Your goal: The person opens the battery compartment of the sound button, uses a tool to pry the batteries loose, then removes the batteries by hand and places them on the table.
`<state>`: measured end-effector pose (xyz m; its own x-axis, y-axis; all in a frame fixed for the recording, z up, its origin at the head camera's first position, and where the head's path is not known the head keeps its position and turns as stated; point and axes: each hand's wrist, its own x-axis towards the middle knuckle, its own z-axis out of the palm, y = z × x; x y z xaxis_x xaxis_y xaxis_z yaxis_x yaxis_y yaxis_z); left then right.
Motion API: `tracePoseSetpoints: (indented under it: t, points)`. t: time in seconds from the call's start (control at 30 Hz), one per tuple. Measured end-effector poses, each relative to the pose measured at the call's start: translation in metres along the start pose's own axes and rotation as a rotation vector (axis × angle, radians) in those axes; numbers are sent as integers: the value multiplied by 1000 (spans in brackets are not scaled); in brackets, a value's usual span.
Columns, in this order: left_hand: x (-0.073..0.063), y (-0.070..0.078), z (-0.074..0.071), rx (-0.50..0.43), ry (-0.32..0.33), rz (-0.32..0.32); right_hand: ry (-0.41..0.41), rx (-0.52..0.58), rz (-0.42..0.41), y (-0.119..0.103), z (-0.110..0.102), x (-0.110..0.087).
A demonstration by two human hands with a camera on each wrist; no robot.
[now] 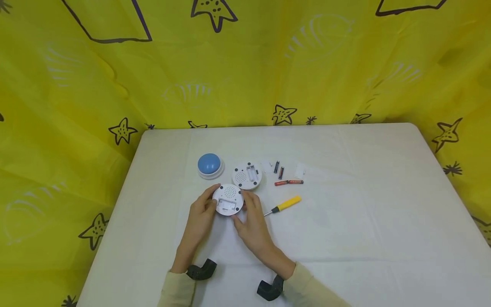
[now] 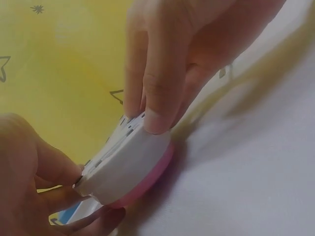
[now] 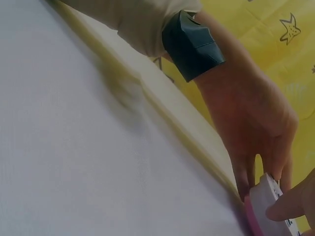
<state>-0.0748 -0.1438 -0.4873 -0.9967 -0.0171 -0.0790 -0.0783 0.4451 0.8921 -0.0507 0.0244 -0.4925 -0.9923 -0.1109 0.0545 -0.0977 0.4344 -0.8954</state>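
Observation:
Both hands hold a round white push-button device (image 1: 228, 199) with its underside up. Its battery compartment lies uncovered, and no batteries show inside. A pink dome (image 2: 147, 184) faces down on its other side, seen in the left wrist view. My left hand (image 1: 201, 215) grips the left rim, thumb on the edge. On the opposite rim, my right hand (image 1: 251, 224) pinches with fingers and thumb. Just behind lies a second white device (image 1: 247, 175), bottom up, its compartment also uncovered. A yellow-handled screwdriver (image 1: 285, 204) rests right of my right hand, its tip hidden near the fingers.
A blue-domed button (image 1: 209, 165) stands upright at the back left. Two dark batteries (image 1: 281, 172) and two red batteries (image 1: 289, 182) lie right of the second device. Small white covers (image 1: 300, 170) are beside them. A yellow curtain (image 1: 245, 64) hangs behind the white table (image 1: 364, 213).

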Motion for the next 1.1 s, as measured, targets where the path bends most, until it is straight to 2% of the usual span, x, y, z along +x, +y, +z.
tracePoseSetpoints:
  t: [0.13, 0.27, 0.37, 0.47, 0.53, 0.63, 0.83, 0.93, 1.1]
  points:
    - [1, 4, -2, 31, -14, 1, -7, -1, -3, -2, -5, -1]
    - [3, 8, -6, 69, -34, 8, 24, -6, -30, -6, -14, -1]
    - [6, 12, -11, 104, -45, 11, 48, -19, -88, -11, -22, 4]
    - [9, 15, -16, 139, -55, 17, 22, -18, -164, -14, -31, 18]
    - [12, 16, -21, 164, -61, 24, -34, -17, -213, -17, -37, 31]
    - [18, 19, -28, 206, -66, 45, -161, -39, -232, -22, -47, 54]
    - [34, 22, -45, 261, -51, 84, -429, -157, -150, -39, -56, 100]
    - [44, 22, -52, 271, -34, 84, -505, -209, -122, -46, -55, 120]
    - [64, 18, -58, 302, -10, 45, -560, -269, -86, -56, -47, 150]
